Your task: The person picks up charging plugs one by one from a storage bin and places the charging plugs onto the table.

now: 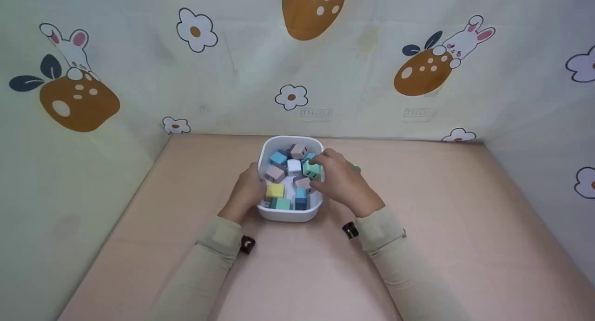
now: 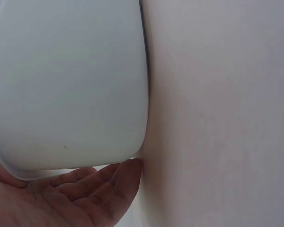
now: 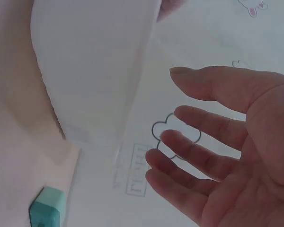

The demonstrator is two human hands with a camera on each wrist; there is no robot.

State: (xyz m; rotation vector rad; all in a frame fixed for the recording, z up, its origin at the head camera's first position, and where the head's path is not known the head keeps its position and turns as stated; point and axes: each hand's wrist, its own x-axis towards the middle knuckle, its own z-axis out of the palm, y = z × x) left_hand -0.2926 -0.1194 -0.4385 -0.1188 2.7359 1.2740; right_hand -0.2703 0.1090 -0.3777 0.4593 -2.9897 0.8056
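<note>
A white plastic bin (image 1: 289, 215) stands on the table with several small coloured blocks inside. My left hand (image 1: 247, 189) grips its left side; in the left wrist view the fingers (image 2: 106, 194) lie along the outer wall, with part of the hand at the rim. Over the right rim is my right hand (image 1: 341, 179), its fingertips overlapping a green block (image 1: 311, 169) in the head view. The right wrist view shows the right thumb (image 3: 213, 85) and fingers spread apart, with nothing between them. Yellow (image 1: 274, 191), white (image 1: 294, 167) and blue (image 1: 278, 158) blocks are among the others.
A green block (image 3: 48, 206) lies on the table outside the bin, mostly hidden behind my right hand in the head view. A printed cloth with rabbits and flowers (image 1: 291, 97) hangs behind and at both sides. The pinkish tabletop (image 1: 446, 209) stretches left and right.
</note>
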